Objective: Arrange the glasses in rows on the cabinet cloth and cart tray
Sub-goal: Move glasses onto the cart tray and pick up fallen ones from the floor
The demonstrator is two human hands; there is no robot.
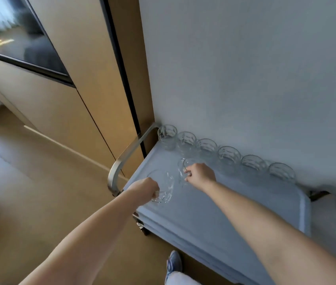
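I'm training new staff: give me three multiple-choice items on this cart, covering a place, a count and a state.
1. Where does the row of glasses stand on the tray? A beside the wall B at the near edge C on the floor
2. How many glasses are in that row? A four B six C nine
3. The right hand: A lies flat B grips a glass C is out of view
Key: A, they line the far edge; B, six rims show; B, fingers curl round it.

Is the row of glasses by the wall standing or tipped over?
Standing: six glasses side by side on the tray, none on its side.
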